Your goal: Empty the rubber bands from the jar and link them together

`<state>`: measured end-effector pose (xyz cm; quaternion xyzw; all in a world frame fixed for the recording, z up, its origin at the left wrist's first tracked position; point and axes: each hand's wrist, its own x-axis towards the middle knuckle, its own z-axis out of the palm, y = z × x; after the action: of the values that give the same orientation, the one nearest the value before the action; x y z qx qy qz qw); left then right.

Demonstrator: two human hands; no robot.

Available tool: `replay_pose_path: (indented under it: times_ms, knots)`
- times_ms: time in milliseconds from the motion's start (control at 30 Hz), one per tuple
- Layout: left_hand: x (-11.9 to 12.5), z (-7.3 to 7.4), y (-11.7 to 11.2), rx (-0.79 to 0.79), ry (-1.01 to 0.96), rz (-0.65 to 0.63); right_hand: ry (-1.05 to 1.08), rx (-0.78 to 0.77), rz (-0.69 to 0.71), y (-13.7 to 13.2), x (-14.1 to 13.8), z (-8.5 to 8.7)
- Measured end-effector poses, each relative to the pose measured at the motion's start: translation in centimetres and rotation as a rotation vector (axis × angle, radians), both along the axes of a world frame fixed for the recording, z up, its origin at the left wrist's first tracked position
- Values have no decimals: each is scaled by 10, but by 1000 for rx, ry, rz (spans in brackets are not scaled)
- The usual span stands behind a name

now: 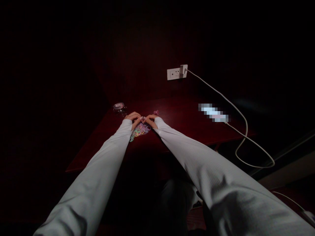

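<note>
Both of my arms, in white sleeves, reach out over a dark red table (187,126). My left hand (133,118) and my right hand (150,120) meet fingertip to fingertip, each with its fingers pinched together. A small pink thing sits between the fingertips, too small to name. Just under the hands lies a heap of several small pastel elastic rings (139,131). A single pink bit (156,112) lies on the table close behind my right hand.
A small clear jar (119,107) stands at the table's far left. A phone (213,112) lies to the right, on a white cable (242,131) running to a charger in a wall socket (177,72). The room is very dark.
</note>
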<state>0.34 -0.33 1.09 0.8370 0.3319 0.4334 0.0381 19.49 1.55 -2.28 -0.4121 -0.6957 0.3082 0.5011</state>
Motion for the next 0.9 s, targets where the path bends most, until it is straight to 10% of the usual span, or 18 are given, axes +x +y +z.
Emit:
replay_pose_path:
  times_ms: [900]
  knots:
    - [-1,-4,1,-50,56,53,75,-127,85,-7,-3,7]
